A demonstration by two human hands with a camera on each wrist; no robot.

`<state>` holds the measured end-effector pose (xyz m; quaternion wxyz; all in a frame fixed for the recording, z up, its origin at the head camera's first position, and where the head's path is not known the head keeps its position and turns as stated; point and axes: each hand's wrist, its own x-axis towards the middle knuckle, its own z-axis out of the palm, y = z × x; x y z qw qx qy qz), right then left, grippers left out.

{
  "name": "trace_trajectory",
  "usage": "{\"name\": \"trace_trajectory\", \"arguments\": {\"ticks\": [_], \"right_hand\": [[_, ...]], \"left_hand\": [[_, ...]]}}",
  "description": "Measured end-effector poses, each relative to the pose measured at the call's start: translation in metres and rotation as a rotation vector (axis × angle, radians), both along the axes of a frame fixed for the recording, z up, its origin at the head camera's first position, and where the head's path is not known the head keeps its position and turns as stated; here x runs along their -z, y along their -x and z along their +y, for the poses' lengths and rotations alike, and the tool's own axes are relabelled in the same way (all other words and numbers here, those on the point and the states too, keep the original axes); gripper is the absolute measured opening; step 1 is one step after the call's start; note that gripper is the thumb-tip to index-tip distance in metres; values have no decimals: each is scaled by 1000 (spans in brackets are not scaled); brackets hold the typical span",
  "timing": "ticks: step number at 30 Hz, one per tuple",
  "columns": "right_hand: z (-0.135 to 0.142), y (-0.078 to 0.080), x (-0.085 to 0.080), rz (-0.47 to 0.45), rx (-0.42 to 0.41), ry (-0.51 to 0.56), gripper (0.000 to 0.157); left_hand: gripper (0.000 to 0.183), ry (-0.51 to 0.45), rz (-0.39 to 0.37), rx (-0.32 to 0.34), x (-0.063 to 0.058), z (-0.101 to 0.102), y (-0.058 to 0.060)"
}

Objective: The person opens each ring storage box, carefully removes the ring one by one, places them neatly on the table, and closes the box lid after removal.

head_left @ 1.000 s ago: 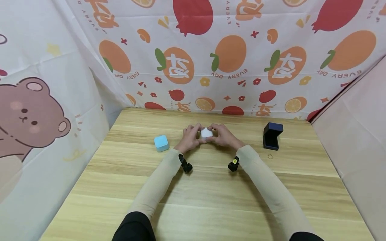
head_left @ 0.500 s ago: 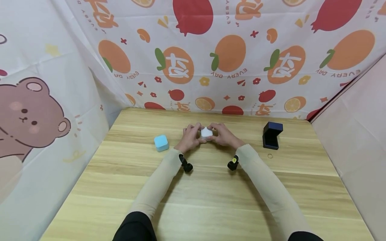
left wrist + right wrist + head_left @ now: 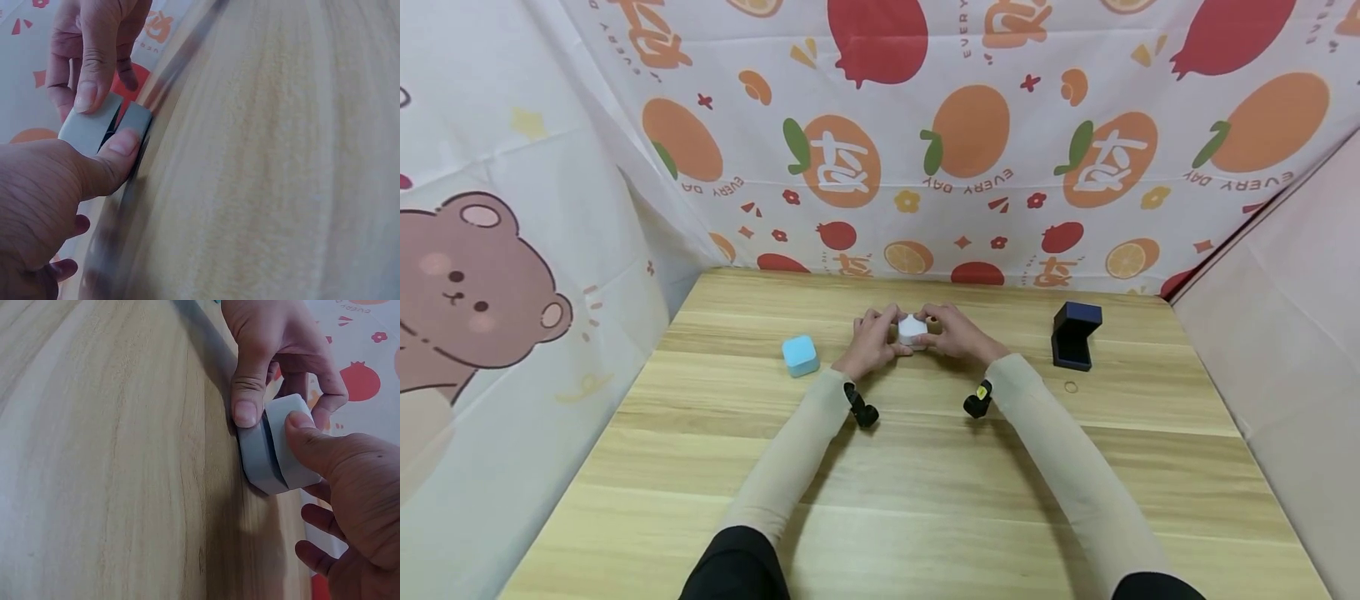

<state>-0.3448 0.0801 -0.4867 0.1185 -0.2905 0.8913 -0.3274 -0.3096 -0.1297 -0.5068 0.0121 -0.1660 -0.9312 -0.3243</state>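
Observation:
At the middle of the table's far side, both hands hold a small white ring box [image 3: 913,330]. My left hand [image 3: 872,343] grips its lower half, the thumb [image 3: 246,414] pressed on the base's side. My right hand [image 3: 958,335] pinches the lid [image 3: 289,440], its thumb [image 3: 302,421] lying on the lid's front. A dark, narrow wedge-shaped gap shows between lid and base in both wrist views. The box's inside is hidden.
A light blue rounded box [image 3: 801,356] stands to the left. On the right, a navy ring box [image 3: 1072,350] stands with its lid up, and a thin ring [image 3: 1071,387] lies in front of it. A printed cloth [image 3: 880,158] hangs behind the wooden table [image 3: 917,517].
The white box's lid and my right fingers have shifted slightly. My left hand keeps its hold on the base, and the other things stay where they were.

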Motion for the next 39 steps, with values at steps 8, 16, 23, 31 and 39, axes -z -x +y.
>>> {"name": "trace_trajectory", "arguments": {"ticks": [8,16,23,31,39], "right_hand": [[-1,0,-1,-15,-3,2,35],[-1,2,-3,-42,-14,26,34],[-2,6,-3,-74,-33,42,32],[-2,7,-4,-112,-21,55,29],[0,9,-7,-147,-21,66,27]], "left_hand": [[55,5,-4,-10,1,-1,1],[55,2,-4,-8,1,-1,3],[55,-1,-18,-19,3,0,3],[56,-4,-38,-29,2,0,3],[57,-12,-45,-33,4,-1,3]]}}
